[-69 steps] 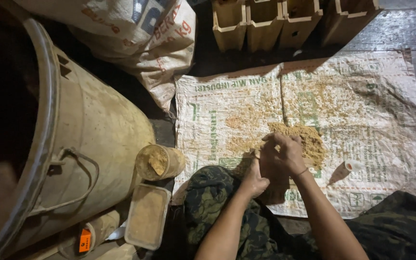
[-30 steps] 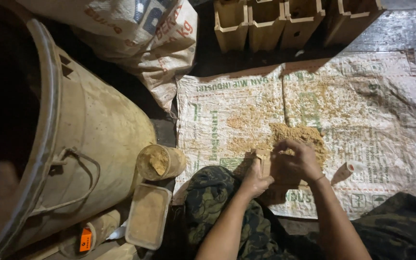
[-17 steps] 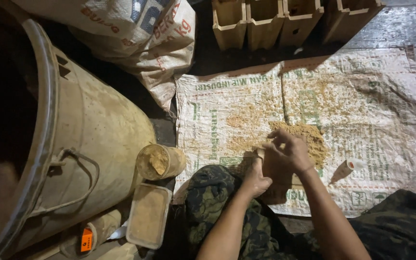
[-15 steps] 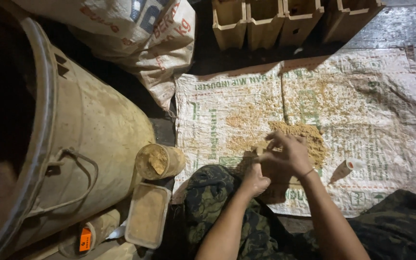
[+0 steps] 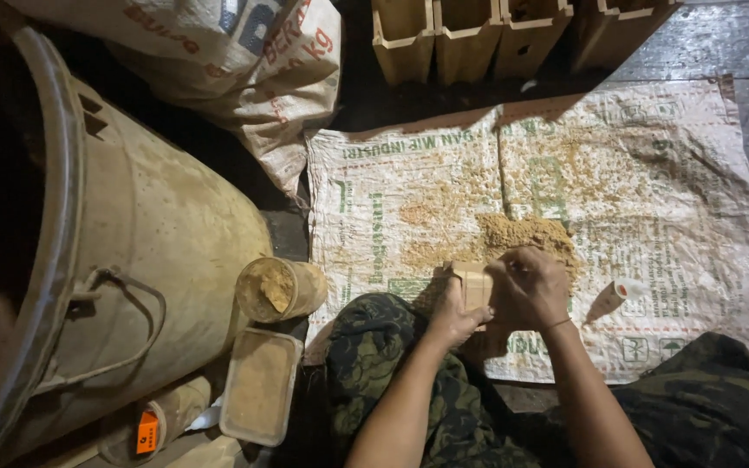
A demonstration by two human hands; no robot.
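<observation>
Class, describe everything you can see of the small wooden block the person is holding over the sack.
The small wooden block looks like pale, unfinished wood, box-shaped with squared edges. It sits upright above the spread woven sack, beside a heap of sawdust-like powder. The left hand grips it from below and the right hand covers its right side, hiding much of it. Whether it is hollow cannot be told.
</observation>
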